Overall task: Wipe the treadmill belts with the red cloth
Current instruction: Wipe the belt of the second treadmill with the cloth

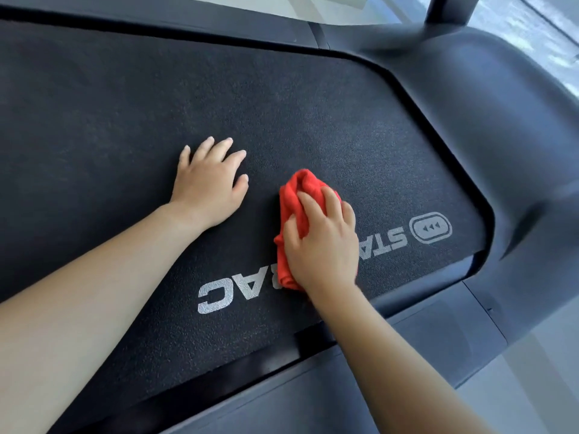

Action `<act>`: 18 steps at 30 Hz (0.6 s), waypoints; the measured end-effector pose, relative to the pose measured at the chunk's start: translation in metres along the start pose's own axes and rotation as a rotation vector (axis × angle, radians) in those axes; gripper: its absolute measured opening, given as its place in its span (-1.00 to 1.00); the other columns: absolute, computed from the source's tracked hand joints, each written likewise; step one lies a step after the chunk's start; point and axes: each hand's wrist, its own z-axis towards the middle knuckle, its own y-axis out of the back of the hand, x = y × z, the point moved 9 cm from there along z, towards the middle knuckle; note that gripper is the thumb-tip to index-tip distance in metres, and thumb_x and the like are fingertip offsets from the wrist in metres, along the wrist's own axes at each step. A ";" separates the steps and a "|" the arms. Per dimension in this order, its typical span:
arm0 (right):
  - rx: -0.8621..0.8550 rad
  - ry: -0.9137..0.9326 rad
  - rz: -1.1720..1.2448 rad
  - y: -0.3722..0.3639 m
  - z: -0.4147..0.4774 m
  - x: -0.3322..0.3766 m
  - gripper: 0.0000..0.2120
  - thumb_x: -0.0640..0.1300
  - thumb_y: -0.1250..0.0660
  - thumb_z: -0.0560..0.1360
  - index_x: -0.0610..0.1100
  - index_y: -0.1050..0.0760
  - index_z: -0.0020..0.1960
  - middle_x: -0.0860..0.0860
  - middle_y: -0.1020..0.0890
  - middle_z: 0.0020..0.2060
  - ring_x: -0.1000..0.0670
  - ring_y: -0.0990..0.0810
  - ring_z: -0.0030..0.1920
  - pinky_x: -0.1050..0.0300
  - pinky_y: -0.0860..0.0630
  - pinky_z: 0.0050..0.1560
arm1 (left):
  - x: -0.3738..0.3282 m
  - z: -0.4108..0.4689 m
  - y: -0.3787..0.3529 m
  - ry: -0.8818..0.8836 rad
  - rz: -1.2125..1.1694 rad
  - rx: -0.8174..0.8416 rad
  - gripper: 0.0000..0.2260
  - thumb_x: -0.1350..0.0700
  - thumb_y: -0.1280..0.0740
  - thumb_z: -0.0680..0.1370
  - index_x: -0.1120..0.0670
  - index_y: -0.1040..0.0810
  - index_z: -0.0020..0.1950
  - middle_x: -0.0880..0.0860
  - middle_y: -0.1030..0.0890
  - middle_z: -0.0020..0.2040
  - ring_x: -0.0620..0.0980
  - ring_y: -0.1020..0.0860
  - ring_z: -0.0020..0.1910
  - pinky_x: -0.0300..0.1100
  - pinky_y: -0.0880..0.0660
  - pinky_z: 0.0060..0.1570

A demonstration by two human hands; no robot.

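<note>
From the head view, the left hand (pixel 208 186) lies flat on the black treadmill belt (pixel 125 120), its fingers (pixel 219 148) straight, slightly spread and holding nothing. Just beside it, the right hand (pixel 322 245) presses a bunched red cloth (pixel 294 195) onto the belt. Its fingers curl over the wad and grip it, covering part of the silver lettering (pixel 216 297).

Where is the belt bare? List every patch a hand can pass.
Widest bare belt: beyond both hands, up to the far rail. Another stretch left of the left hand. A narrow gap between left hand and cloth. Crowded: the right hand presses the cloth over the lettering, near the cover.
</note>
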 end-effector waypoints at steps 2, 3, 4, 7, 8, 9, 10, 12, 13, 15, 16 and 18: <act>-0.047 0.019 -0.009 0.010 -0.020 -0.008 -0.63 0.08 -0.14 0.45 0.06 -0.53 0.18 0.01 -0.46 0.27 -0.14 -0.37 0.21 0.03 -0.41 0.03 | -0.008 -0.005 -0.002 -0.007 -0.006 0.013 -0.56 -0.05 -0.14 0.59 -0.01 -0.29 0.46 0.04 -0.18 0.53 0.09 -0.03 0.52 0.20 0.07 0.44; -0.052 0.026 -0.002 0.012 -0.021 -0.012 -0.62 0.09 -0.13 0.45 0.06 -0.53 0.18 0.01 -0.47 0.26 -0.13 -0.38 0.20 0.04 -0.38 0.05 | -0.012 -0.007 -0.004 -0.010 -0.008 0.021 -0.56 -0.06 -0.14 0.59 -0.02 -0.29 0.46 0.04 -0.17 0.53 0.09 -0.02 0.52 0.22 0.09 0.43; -0.046 0.026 0.000 0.012 -0.015 -0.016 -0.63 0.09 -0.13 0.45 0.06 -0.54 0.17 0.00 -0.47 0.27 -0.14 -0.38 0.21 0.05 -0.37 0.07 | -0.017 -0.009 -0.006 -0.017 -0.004 0.032 -0.56 -0.07 -0.13 0.59 -0.03 -0.28 0.47 0.04 -0.16 0.53 0.08 -0.01 0.52 0.24 0.10 0.42; 0.018 -0.059 -0.028 0.004 0.022 -0.039 -0.66 0.07 -0.18 0.49 0.07 -0.51 0.21 0.01 -0.41 0.34 -0.14 -0.32 0.28 -0.03 -0.40 0.15 | -0.033 -0.013 -0.011 -0.047 0.012 0.061 -0.55 -0.08 -0.11 0.60 -0.04 -0.25 0.48 0.03 -0.13 0.54 0.06 0.00 0.53 0.29 0.11 0.41; 0.035 -0.095 -0.023 0.004 0.032 -0.049 -0.66 0.07 -0.19 0.50 0.07 -0.49 0.24 0.01 -0.39 0.36 -0.13 -0.30 0.30 -0.05 -0.39 0.18 | -0.038 -0.013 -0.012 -0.052 0.008 0.066 -0.55 -0.09 -0.11 0.59 -0.05 -0.25 0.48 0.03 -0.13 0.54 0.06 0.01 0.53 0.29 0.11 0.40; 0.045 -0.117 -0.013 0.005 0.037 -0.058 -0.65 0.07 -0.19 0.50 0.08 -0.48 0.26 0.01 -0.37 0.37 -0.14 -0.28 0.31 -0.06 -0.39 0.21 | -0.043 -0.014 -0.014 -0.058 0.000 0.072 -0.55 -0.10 -0.11 0.59 -0.06 -0.25 0.48 0.03 -0.13 0.54 0.06 0.01 0.53 0.29 0.12 0.40; 0.046 -0.121 -0.011 0.007 0.035 -0.064 -0.65 0.06 -0.19 0.51 0.07 -0.47 0.26 0.01 -0.37 0.38 -0.14 -0.28 0.31 -0.05 -0.38 0.22 | -0.049 -0.014 -0.016 -0.072 -0.006 0.083 -0.55 -0.11 -0.11 0.59 -0.06 -0.24 0.48 0.03 -0.13 0.54 0.06 0.01 0.53 0.29 0.12 0.40; 0.034 -0.104 -0.036 0.015 0.016 -0.071 -0.64 0.08 -0.16 0.50 0.08 -0.48 0.26 0.03 -0.37 0.37 -0.13 -0.29 0.30 -0.02 -0.38 0.18 | -0.065 -0.014 -0.023 -0.126 0.007 0.109 -0.53 -0.11 -0.10 0.59 -0.05 -0.22 0.49 0.02 -0.11 0.54 0.03 0.01 0.53 0.29 0.12 0.40; 0.022 -0.096 -0.045 0.020 0.002 -0.072 -0.63 0.09 -0.15 0.49 0.10 -0.48 0.25 0.05 -0.38 0.36 -0.11 -0.29 0.30 0.00 -0.40 0.14 | -0.073 -0.014 -0.027 -0.149 0.020 0.118 -0.53 -0.10 -0.09 0.59 -0.04 -0.21 0.49 0.02 -0.10 0.54 0.03 0.02 0.53 0.30 0.12 0.40; 0.007 -0.098 -0.045 0.026 -0.014 -0.078 -0.64 0.09 -0.14 0.47 0.12 -0.49 0.23 0.09 -0.38 0.34 -0.06 -0.29 0.29 0.04 -0.41 0.09 | -0.081 -0.010 -0.030 -0.151 0.032 0.118 -0.53 -0.11 -0.09 0.59 -0.04 -0.21 0.50 0.02 -0.10 0.54 0.04 0.02 0.53 0.32 0.11 0.39; 0.008 -0.108 -0.048 0.026 -0.009 -0.084 -0.66 0.09 -0.15 0.48 0.12 -0.50 0.22 0.10 -0.39 0.34 -0.06 -0.28 0.29 0.06 -0.41 0.08 | -0.083 -0.008 -0.031 -0.139 0.028 0.113 -0.53 -0.12 -0.08 0.59 -0.04 -0.21 0.49 0.02 -0.11 0.54 0.04 0.02 0.53 0.32 0.11 0.38; 0.013 -0.151 -0.069 0.023 0.020 -0.099 -0.69 0.06 -0.19 0.51 0.09 -0.51 0.21 0.08 -0.39 0.34 -0.08 -0.29 0.29 0.04 -0.39 0.10 | -0.089 -0.005 -0.032 -0.126 0.004 0.109 -0.53 -0.12 -0.08 0.59 -0.05 -0.21 0.50 0.02 -0.11 0.54 0.04 0.02 0.53 0.31 0.12 0.39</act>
